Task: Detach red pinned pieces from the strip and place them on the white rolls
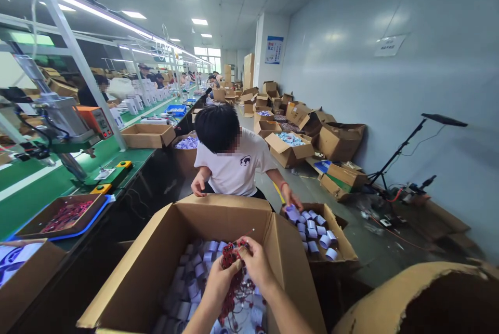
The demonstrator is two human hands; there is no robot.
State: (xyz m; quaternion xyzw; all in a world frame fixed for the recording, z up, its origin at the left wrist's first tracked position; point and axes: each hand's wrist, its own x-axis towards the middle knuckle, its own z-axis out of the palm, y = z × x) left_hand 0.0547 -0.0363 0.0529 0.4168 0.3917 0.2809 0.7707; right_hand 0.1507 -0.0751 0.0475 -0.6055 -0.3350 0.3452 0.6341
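Note:
Over a large open cardboard box (144,266), my left hand (221,281) is closed around a bundle of small red wired parts (231,292). Thin wires with whitish ends dangle from the bundle into the box. My right hand (255,261) pinches the upper part of the same bundle, its thumb and fingers close to my left fingertips. Below both hands, the box holds many pale lilac short cylinders (199,270). Exactly what lies under my hands is hidden.
Across the box sits a person in a white shirt (234,165), one hand at a smaller box (343,253) of similar cylinders. On the left, a green workbench (150,160) carries a press (58,116) and a tray of red parts (64,214). A torn carton (374,292) stands at right.

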